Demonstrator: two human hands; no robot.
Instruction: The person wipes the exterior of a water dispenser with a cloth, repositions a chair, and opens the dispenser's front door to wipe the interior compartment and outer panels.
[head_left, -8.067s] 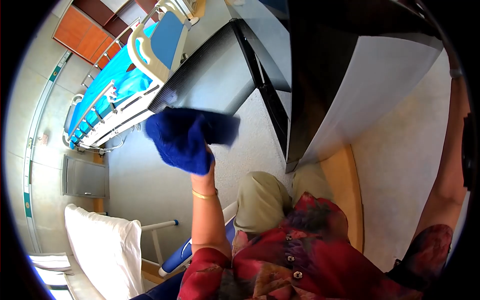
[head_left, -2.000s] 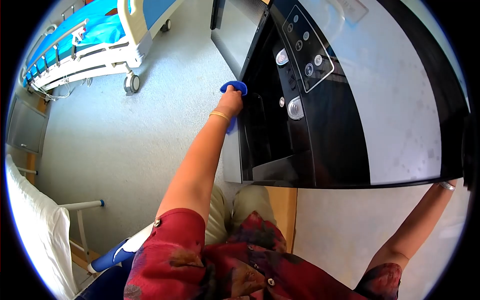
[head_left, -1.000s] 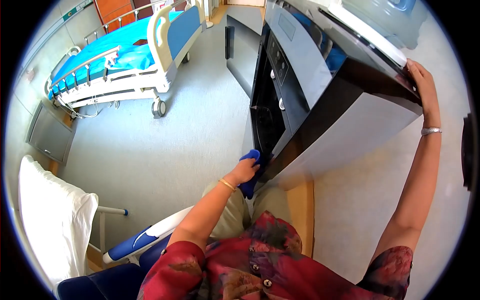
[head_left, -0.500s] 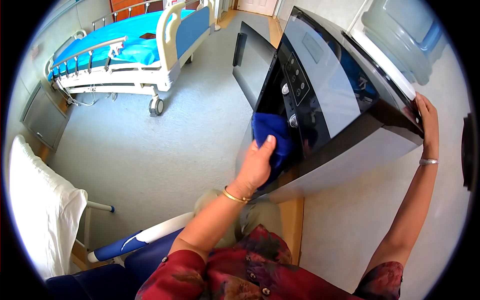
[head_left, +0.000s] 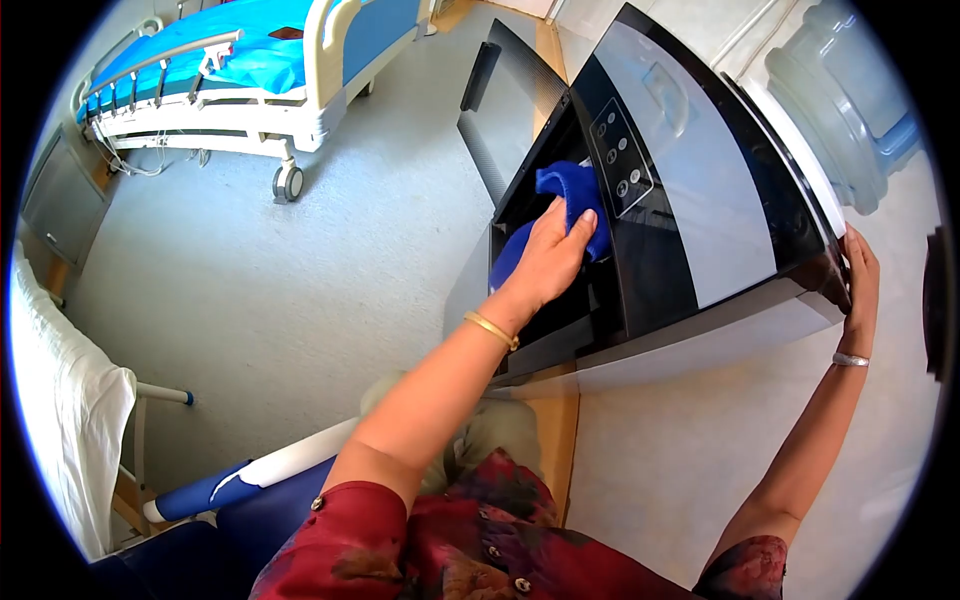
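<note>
My left hand (head_left: 552, 258), with a gold bangle at its wrist, is closed around a blue cloth (head_left: 572, 184). The cloth bunches above and beside the fingers, inside the open front bay of a black and silver water dispenser (head_left: 715, 210). The taps, seen earlier, are now hidden behind the cloth and hand. A dark see-through door (head_left: 512, 105) stands swung open on the dispenser's far side. On the right, my right hand (head_left: 860, 280) grips the dispenser's top edge, its fingers partly hidden behind the corner.
A clear water bottle (head_left: 840, 110) sits on the dispenser. A wheeled bed (head_left: 215, 120) with blue bedding stands at the upper left. White cloth (head_left: 75, 400) drapes over a frame at the left. Below it is a dark blue seat (head_left: 270, 520) with a blue-white armrest (head_left: 255, 480).
My left hand has moved up and deeper into the dispenser's bay with the cloth, now covering the taps. My right hand keeps its hold on the edge. The view has shifted slightly.
</note>
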